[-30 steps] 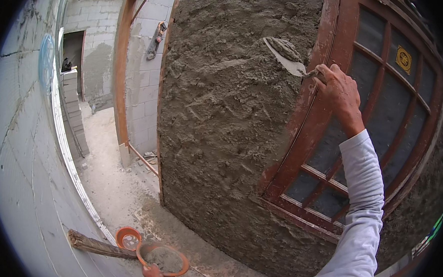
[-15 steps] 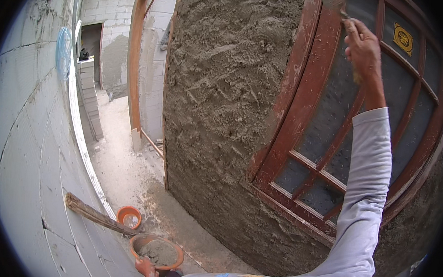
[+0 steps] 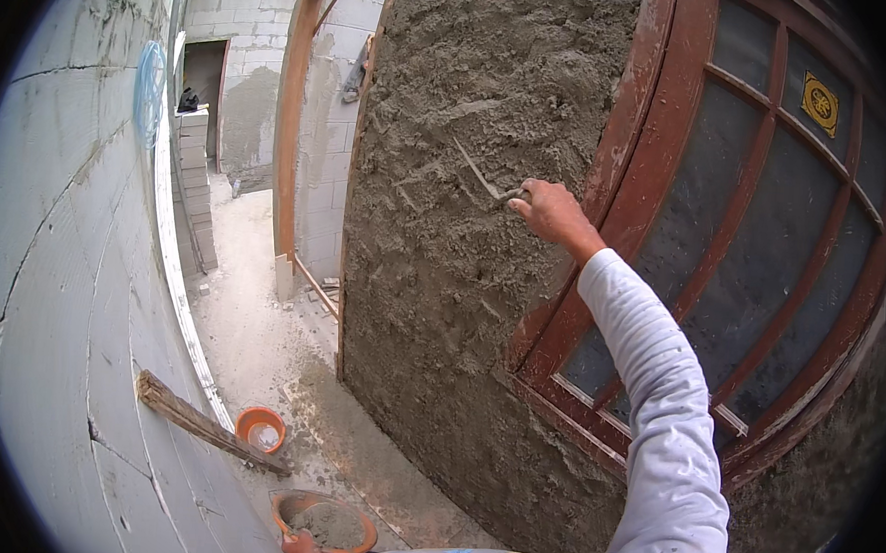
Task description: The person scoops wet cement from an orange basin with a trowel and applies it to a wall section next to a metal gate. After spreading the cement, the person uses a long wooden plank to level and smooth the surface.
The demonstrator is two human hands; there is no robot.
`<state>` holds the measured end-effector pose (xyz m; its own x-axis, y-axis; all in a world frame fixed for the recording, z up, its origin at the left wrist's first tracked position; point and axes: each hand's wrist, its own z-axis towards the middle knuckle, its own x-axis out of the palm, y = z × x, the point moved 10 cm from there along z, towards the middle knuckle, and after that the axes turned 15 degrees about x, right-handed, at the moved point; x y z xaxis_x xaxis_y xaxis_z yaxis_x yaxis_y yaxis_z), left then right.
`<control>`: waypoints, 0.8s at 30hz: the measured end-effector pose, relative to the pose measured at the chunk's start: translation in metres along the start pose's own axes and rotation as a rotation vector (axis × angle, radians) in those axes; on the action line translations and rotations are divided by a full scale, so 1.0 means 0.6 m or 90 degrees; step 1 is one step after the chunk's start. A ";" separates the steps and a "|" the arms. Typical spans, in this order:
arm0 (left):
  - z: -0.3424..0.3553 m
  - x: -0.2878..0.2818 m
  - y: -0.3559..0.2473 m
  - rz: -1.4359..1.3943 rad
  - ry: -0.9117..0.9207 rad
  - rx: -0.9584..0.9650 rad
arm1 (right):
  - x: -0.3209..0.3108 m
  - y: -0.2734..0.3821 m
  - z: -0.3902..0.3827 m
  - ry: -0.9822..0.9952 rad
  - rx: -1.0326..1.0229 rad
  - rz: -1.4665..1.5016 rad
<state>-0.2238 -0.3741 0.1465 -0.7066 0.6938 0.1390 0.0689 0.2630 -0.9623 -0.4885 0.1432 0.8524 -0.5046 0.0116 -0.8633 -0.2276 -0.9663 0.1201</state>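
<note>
My right hand [image 3: 552, 212] grips the handle of a metal trowel [image 3: 478, 173], whose thin blade rests against or very near the rough grey mortar on the wall [image 3: 432, 286], left of the red-brown wooden window frame [image 3: 582, 404] with dark glass panes. Down at the lower edge, my left hand [image 3: 303, 550] holds the rim of an orange tub [image 3: 360, 518] partly filled with wet grey mortar [image 3: 318, 520].
A block wall [image 3: 52, 286] runs along my left, with a weathered plank [image 3: 190, 413] angled out beside it. A smaller orange bucket [image 3: 260, 429] stands on the pale floor [image 3: 239, 336]. An orange-brown timber post [image 3: 290, 138] and a doorway [image 3: 202, 94] are farther back.
My right hand and trowel first rose toward the top of the window, then came down and left onto the mortared wall. My left hand stays at the tub.
</note>
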 end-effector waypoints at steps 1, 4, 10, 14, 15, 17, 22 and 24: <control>0.015 0.002 0.018 -0.008 0.018 0.001 | 0.026 0.013 0.015 -0.018 0.002 -0.006; 0.055 0.006 0.033 -0.005 0.032 -0.010 | 0.068 0.060 0.054 -0.034 0.025 -0.021; 0.090 0.066 -0.050 0.050 -0.023 -0.040 | 0.063 -0.004 0.045 -0.054 0.065 -0.043; 0.144 0.095 -0.082 0.086 0.026 0.089 | 0.007 -0.024 -0.015 -0.042 0.114 -0.046; 0.122 0.110 -0.129 0.062 0.052 0.161 | -0.011 -0.038 -0.030 -0.057 0.130 -0.059; 0.147 0.133 -0.118 0.019 0.098 0.180 | -0.065 -0.068 -0.051 -0.079 0.163 -0.088; 0.221 0.143 -0.012 -0.008 0.117 0.053 | -0.183 -0.101 -0.105 -0.113 0.204 -0.176; 0.221 0.154 -0.010 -0.041 0.121 0.050 | -0.231 -0.098 -0.128 -0.181 0.191 -0.237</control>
<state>-0.3830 -0.4003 0.1340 -0.5623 0.7927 0.2356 -0.0332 0.2630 -0.9642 -0.3410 0.1785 0.9273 -0.5403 0.4474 -0.7127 -0.6399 -0.7684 0.0027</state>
